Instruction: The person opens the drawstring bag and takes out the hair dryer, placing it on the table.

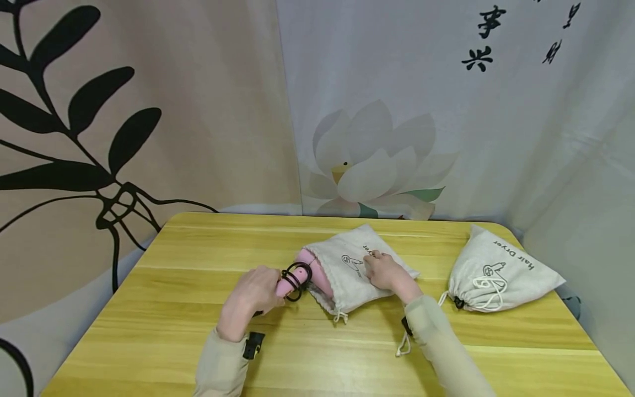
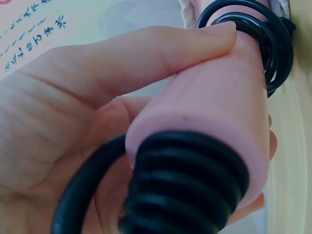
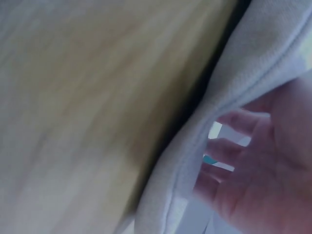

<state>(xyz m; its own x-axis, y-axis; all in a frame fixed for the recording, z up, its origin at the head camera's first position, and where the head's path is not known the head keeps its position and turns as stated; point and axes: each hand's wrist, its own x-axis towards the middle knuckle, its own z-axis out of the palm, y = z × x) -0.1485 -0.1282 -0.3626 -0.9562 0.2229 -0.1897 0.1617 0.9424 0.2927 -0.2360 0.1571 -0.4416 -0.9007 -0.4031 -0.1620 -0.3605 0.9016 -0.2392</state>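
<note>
Pink hair dryer [image 1: 321,278]: lies partway inside the mouth of the printed cloth bag [image 1: 347,292], at the middle of the wooden table [image 1: 163,309]; one end is covered by cloth, while the handle [image 1: 284,288] sticks out toward the person's left.
Bag's mouth: about midway, as I judge it, the dryer neither fully in nor fully out (which way it is headed, one moment cannot tell).
Outside the cloth: the handle and the black cord [image 2: 287,53] looped around it; the mouth hangs loose, not drawn closed.
Second bag [image 1: 521,284]: at the right of the table, plump, its mouth gathered and its white string [image 1: 491,289] lying over the front; this one looks finished, though its contents are hidden.
Left hand [image 1: 255,289]: wrapped around the pink handle, thumb laid along the top, fingers underneath.
Right hand [image 1: 387,271]: on the printed side of the first bag, touching the cloth; gaps show between its fingers in the wrist view, but a fold hides the tips, so whether it pinches the fabric I cannot tell.
</note>
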